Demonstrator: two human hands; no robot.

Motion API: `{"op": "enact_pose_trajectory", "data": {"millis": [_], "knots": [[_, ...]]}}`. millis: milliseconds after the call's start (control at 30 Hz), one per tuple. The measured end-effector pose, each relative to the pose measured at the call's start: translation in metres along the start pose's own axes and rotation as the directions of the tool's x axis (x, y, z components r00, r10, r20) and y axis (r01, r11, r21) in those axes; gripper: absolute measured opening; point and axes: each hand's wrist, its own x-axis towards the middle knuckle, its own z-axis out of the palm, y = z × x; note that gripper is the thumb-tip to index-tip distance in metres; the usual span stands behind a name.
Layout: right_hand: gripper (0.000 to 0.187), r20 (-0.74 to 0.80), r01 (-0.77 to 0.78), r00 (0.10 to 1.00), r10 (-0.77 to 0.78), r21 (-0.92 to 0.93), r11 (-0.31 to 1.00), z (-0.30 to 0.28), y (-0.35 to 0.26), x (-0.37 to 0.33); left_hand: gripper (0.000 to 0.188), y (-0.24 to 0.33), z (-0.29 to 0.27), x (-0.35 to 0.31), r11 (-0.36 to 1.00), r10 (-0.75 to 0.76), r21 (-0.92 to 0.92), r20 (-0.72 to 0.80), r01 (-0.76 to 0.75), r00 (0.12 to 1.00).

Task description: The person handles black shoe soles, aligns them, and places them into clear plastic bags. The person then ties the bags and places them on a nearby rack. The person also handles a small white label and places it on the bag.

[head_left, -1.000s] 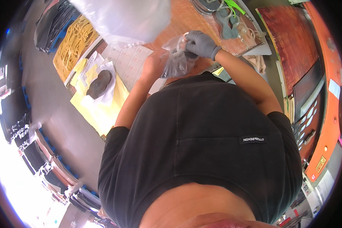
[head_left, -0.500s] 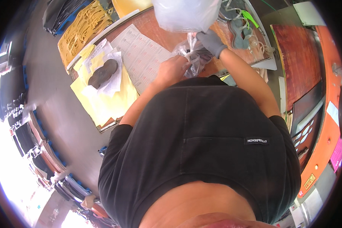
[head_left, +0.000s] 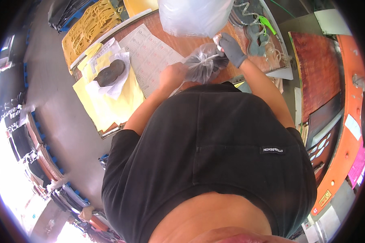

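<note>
Crinkled clear plastic bag (head_left: 205, 65), dark contents showing through, is bunched between my hands just above my black shirt (head_left: 215, 146). Since a second ago it has dropped away from the big white plastic sack (head_left: 194, 16) and drawn out sideways, so I judge I am pulling its neck tight. My bare left hand (head_left: 172, 75) is closed on the bag's left end; my grey-gloved right hand (head_left: 231, 48) pinches its upper right corner.
</note>
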Motion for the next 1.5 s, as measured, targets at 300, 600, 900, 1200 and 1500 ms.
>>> {"op": "enact_pose_trajectory", "data": {"millis": [300, 600, 900, 1200, 1500], "knots": [[0.029, 0.357, 0.448, 0.894, -0.271, -0.725, 0.523, 0.025, 0.008, -0.039, 0.029, 0.046, -0.001, 0.031, 0.930, 0.301, -0.228, 0.031, -0.287, 0.953], [0.019, 0.225, 0.434, 0.887, -0.403, -0.704, 0.562, 0.043, -0.015, -0.035, 0.024, 0.013, 0.037, 0.041, 0.823, 0.560, 0.048, -0.243, -0.567, 0.792], [0.031, 0.541, 0.778, 0.511, -0.668, -0.621, 0.093, 0.072, -0.067, 0.042, 0.012, 0.030, -0.009, 0.065, 0.948, 0.227, -0.062, -0.557, -0.312, 0.799], [0.039, 0.440, 0.610, 0.780, -0.444, -0.693, 0.384, 0.094, -0.054, 0.135, 0.020, -0.004, -0.035, 0.127, 0.879, 0.028, -0.345, -0.650, -0.328, 0.759], [0.037, 0.552, 0.670, 0.739, -0.386, -0.546, 0.502, 0.089, -0.069, 0.180, 0.008, -0.012, -0.048, 0.165, 0.869, -0.050, -0.261, -0.892, -0.421, 0.449]]}}
